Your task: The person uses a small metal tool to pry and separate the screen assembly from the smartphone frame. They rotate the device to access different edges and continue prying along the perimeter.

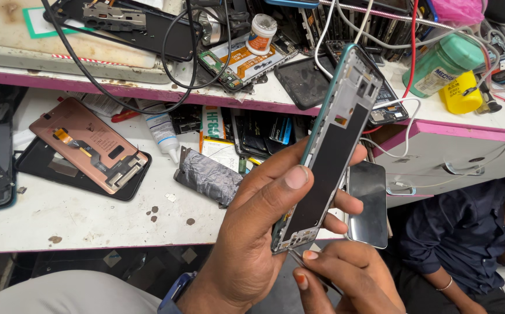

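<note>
Two hands work on an opened phone frame above a cluttered repair bench.

The left hand [264,232] grips the teal-edged phone frame [331,151], thumb pressed along its near edge and fingers wrapped behind, holding it upright and tilted over the front edge of the white bench [78,221]. The right hand [345,279], fingers pinched together, holds a thin metal tool [296,260] at the frame's lower end. Just behind the frame lies a dark phone screen [369,203]. On the bench to the left rests a copper-coloured phone back [87,145], and near it a foil-wrapped bundle [209,177] and a white glue tube [162,131]. A green bottle [447,64] stands on the raised shelf.
</note>
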